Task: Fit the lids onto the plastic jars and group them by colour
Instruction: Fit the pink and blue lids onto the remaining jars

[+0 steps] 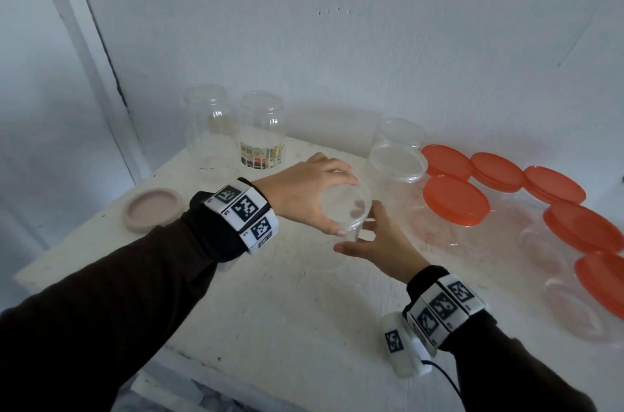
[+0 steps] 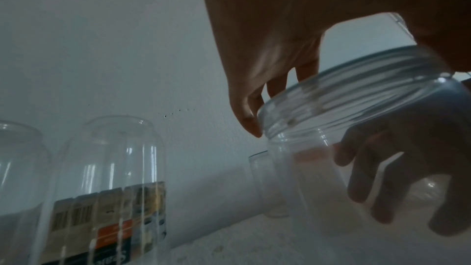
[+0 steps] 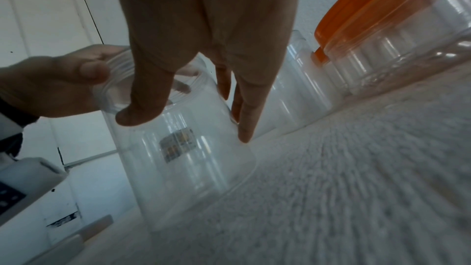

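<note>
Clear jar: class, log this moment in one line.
left hand: grips clear lid | right hand: holds clear jar | lid on jar mouth

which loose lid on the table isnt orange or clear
The beige lid, lying alone at the table's left edge. The orange lids sit on jars at the right, and the clear lid is in the hands.

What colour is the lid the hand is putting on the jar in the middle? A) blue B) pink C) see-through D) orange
C: the left hand grips a clear lid on top of the clear jar, which the right hand steadies; the orange lids sit on other jars to the right.
</note>
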{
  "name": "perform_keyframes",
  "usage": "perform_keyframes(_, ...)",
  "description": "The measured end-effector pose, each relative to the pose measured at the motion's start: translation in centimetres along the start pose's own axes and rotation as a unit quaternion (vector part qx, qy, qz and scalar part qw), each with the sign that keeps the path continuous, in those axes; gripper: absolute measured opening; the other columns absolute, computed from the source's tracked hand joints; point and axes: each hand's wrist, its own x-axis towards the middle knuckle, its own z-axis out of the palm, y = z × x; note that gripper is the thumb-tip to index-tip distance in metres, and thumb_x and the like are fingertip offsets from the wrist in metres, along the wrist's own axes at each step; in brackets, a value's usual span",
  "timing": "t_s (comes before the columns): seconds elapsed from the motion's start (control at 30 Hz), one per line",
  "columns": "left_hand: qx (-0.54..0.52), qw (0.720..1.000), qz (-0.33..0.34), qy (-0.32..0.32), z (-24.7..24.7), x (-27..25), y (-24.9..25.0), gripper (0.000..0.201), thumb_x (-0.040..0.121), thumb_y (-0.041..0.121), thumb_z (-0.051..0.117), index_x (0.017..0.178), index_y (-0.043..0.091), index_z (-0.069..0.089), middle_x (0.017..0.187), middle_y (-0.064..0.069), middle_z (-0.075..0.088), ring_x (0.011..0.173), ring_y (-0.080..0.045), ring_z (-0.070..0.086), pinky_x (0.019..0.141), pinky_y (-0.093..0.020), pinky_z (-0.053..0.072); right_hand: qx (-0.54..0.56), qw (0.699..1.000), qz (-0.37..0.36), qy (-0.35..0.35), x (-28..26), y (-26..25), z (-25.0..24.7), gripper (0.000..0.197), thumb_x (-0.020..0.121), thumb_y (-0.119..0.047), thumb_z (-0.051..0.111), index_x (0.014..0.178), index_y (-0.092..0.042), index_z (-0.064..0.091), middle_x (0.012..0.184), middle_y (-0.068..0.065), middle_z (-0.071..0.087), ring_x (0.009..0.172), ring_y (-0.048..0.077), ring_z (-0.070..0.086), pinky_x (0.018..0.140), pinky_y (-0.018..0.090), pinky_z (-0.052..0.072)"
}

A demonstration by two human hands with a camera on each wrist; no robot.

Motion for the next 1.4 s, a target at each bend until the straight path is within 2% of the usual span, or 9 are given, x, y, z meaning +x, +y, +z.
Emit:
perform_keyframes(0.43,0.001,1.0,-0.017,-0.003,0.0,0.2,0.3,0.085,0.07,0.054,0.071,0.14,0.024,0.034,0.145,0.007,0.03,0.129,-0.011,0.022,0.107,-0.03,0.027,-0.04,0.999,0.001,-0.008,0.1,-0.1,-0.1,0.076,0.063,-0.03,0.084,0.122,-0.02,0.037,0.124,-0.004,0.047,0.115,0.013,0.048,0.087,0.026,0.05)
perform_keyframes(0.53,-0.094,0.995,-0.025,0.021,0.5,-0.8,0.0,0.105,0.06,0.059,0.073,0.145,0.023,0.022,0.152,0.006,0.016,0.137,-0.007,0.012,0.112,-0.029,0.017,-0.081,0.995,0.015,-0.053,0.1,-0.7,-1.2,0.094,0.062,-0.032,0.084,0.136,-0.019,0.027,0.132,-0.004,0.04,0.12,0.013,0.044,0.095,0.027,0.044)
perform_keyframes(0.63,-0.244,0.965,-0.061,0.071,1.8,-2.4,-0.7,0.122,0.05,0.062,0.073,0.147,0.025,0.008,0.151,0.011,0.01,0.132,0.001,0.014,0.108,-0.023,0.015,-0.1,0.995,-0.011,-0.026,0.0,-2.7,-3.5,0.102,0.057,-0.038,0.081,0.14,-0.019,0.025,0.134,-0.006,0.038,0.119,0.01,0.042,0.096,0.03,0.043)
perform_keyframes(0.7,-0.335,0.934,-0.097,0.077,3.2,-3.3,-1.2,0.121,0.057,0.047,0.083,0.146,0.029,0.003,0.15,0.013,0.011,0.134,-0.003,0.017,0.111,-0.026,0.019,-0.12,0.991,-0.053,-0.006,0.1,-4.8,-4.9,0.093,0.056,-0.042,0.078,0.136,-0.021,0.034,0.133,-0.008,0.041,0.118,0.008,0.044,0.091,0.023,0.042)
perform_keyframes(0.8,-0.403,0.902,-0.134,0.081,4.7,-3.5,-1.3,0.119,0.063,0.022,0.084,0.145,0.031,-0.003,0.151,0.008,0.012,0.138,-0.013,0.019,0.113,-0.036,0.024,-0.211,0.971,-0.096,-0.059,0.9,-7.9,-5.7,0.076,0.066,-0.036,0.079,0.132,-0.027,0.04,0.133,-0.01,0.042,0.12,0.008,0.044,0.095,0.025,0.041)
perform_keyframes(0.93,-0.412,0.895,-0.139,0.1,5.2,-3.1,-1.2,0.111,0.068,0.014,0.08,0.145,0.022,0.001,0.139,0.006,0.022,0.13,-0.012,0.025,0.106,-0.03,0.032,-0.373,0.901,-0.118,-0.187,2.3,-10.2,-4.2,0.081,0.072,-0.036,0.077,0.139,-0.031,0.033,0.141,-0.012,0.031,0.126,0.007,0.033,0.103,0.024,0.028)
perform_keyframes(1.03,-0.414,0.894,-0.131,0.112,5.6,-3.0,-1.7,0.098,0.068,0.014,0.081,0.143,0.018,0.017,0.139,0.006,0.028,0.126,-0.01,0.031,0.105,-0.027,0.034,-0.428,0.864,-0.099,-0.245,3.3,-10.7,-2.7,0.088,0.072,-0.036,0.076,0.143,-0.035,0.025,0.151,-0.008,0.018,0.137,0.011,0.023,0.112,0.033,0.023)
perform_keyframes(1.23,-0.417,0.89,-0.15,0.11,6.1,-2.7,-2.3,0.107,0.05,0.047,0.083,0.14,0.024,0.03,0.138,0.007,0.042,0.126,-0.011,0.039,0.105,-0.037,0.038,-0.479,0.835,-0.073,-0.259,3.9,-11.3,-1.4,0.087,0.072,-0.028,0.076,0.142,-0.04,0.026,0.146,-0.008,0.025,0.13,0.02,0.03,0.107,0.043,0.032)
perform_keyframes(1.4,-0.402,0.895,-0.16,0.11,6.3,-2.7,-2.8,0.097,0.06,0.031,0.086,0.14,0.026,0.032,0.136,0.007,0.045,0.125,-0.012,0.041,0.106,-0.036,0.036,-0.489,0.84,-0.072,-0.224,3.8,-11.5,-1.1,0.084,0.068,-0.04,0.077,0.138,-0.043,0.031,0.134,-0.007,0.037,0.119,0.018,0.042,0.099,0.035,0.039)
